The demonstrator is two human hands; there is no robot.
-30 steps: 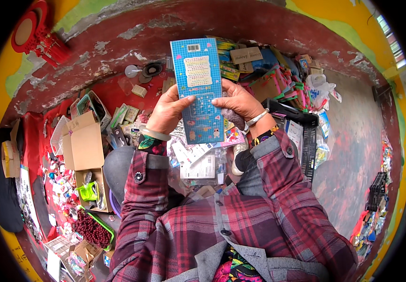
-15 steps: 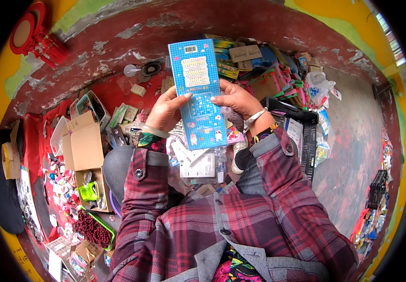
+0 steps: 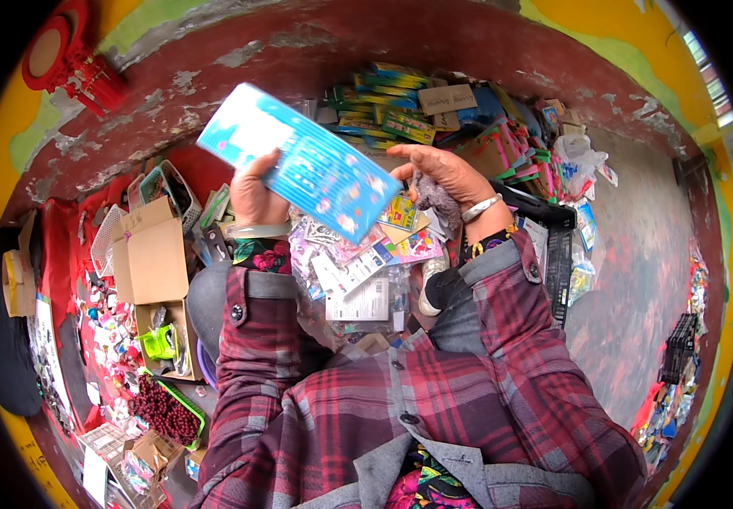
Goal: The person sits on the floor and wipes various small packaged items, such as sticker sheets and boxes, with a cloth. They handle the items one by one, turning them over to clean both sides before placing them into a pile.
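Observation:
My left hand (image 3: 258, 197) grips a flat blue rectangular pack (image 3: 326, 174) with small coloured pictures, thumb over its face. The pack is tilted, its upper end toward the far left, and glare whitens part of it. To the right of the pack, my right hand (image 3: 456, 178) has let go of it. A crumpled grey-purple cloth (image 3: 437, 202) sits in that hand, under curled fingers, while the forefinger reaches out to the left. Below the pack, between my knees, lies a pile of papers and plastic packets (image 3: 358, 297).
An open cardboard box (image 3: 153, 267) stands at left, near a white basket (image 3: 105, 244) and a green-rimmed tray of dark red beads (image 3: 167, 414). Stacked yellow-green packs (image 3: 400, 123) lie along the far wall. A black crate (image 3: 560, 254) is beside my right knee.
The pack has turned and swung to the left in my left hand. My right hand has come off its edge, and the papers beneath show more.

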